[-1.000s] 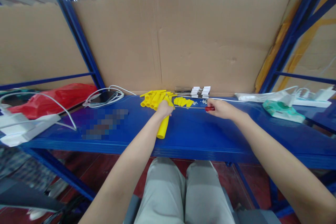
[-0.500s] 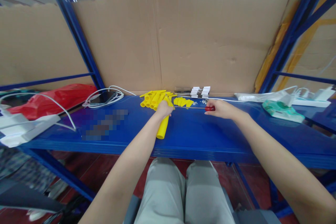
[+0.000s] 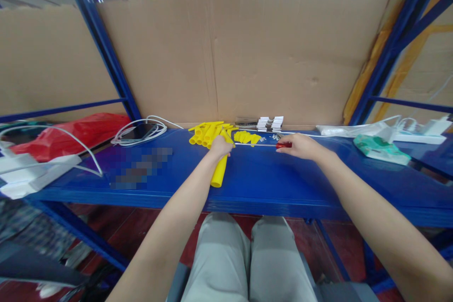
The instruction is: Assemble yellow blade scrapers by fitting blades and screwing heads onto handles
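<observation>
My left hand (image 3: 220,146) is closed round a yellow plastic tube (image 3: 220,172) that lies aslant on the blue shelf, its round end toward me. My right hand (image 3: 296,145) grips the red handle of a screwdriver (image 3: 281,145). Its thin shaft runs left to the far part of the tube, just past my left fingers; the exact contact at the tip is too small to see. Several more yellow tubes (image 3: 200,135) are heaped behind my left hand. Between the hands, flat yellow pieces (image 3: 247,138) lie in a row, with tiny metallic bits (image 3: 275,137) beside them.
White folded pieces (image 3: 270,124) stand against the cardboard wall (image 3: 262,56). At left are a red bag (image 3: 78,136), a white power strip (image 3: 38,174) and a coiled white cable (image 3: 122,139). A green-and-white packet (image 3: 381,149) sits at right. Blue uprights (image 3: 106,56) flank the shelf.
My right fingers have shifted round the screwdriver handle, so less of the red shows. My left hand and the tube have stayed in place.
</observation>
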The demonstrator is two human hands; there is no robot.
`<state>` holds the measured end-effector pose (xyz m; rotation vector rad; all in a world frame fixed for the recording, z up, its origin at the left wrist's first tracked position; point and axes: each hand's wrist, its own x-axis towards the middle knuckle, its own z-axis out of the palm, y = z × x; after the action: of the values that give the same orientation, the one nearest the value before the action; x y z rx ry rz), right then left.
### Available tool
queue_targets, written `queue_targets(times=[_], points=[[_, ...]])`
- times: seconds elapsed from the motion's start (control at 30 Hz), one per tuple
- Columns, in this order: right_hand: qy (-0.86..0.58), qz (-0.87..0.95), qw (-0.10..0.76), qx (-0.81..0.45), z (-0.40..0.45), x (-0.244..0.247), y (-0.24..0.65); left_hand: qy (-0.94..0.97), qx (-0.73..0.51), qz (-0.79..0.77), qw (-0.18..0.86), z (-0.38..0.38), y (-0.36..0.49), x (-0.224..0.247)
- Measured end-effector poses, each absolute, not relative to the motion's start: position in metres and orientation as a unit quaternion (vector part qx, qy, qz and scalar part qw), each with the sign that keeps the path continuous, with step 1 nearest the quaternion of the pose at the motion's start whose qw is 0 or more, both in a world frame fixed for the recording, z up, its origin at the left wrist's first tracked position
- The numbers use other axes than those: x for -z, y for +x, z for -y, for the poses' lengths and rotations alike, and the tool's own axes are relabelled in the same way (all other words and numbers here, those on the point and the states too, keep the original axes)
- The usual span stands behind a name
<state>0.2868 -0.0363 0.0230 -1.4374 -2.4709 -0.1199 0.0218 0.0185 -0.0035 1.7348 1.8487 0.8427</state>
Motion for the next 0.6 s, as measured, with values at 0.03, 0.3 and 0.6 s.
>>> queue_targets(times=[0.03, 0.3, 0.6], points=[[-0.5, 0.854, 0.137, 0.041, 0.037, -0.023, 0.287, 0.632, -0.306, -0.674, 0.23, -0.018, 0.022, 0.003], [-0.518, 0.837, 0.167, 0.061, 0.033, -0.018, 0.287, 0.637, -0.292, -0.677, 0.223, -0.016, 0.022, 0.001], [-0.498, 0.853, 0.146, 0.054, 0.037, -0.022, 0.289, 0.653, -0.279, -0.671, 0.211, -0.008, 0.022, -0.006]])
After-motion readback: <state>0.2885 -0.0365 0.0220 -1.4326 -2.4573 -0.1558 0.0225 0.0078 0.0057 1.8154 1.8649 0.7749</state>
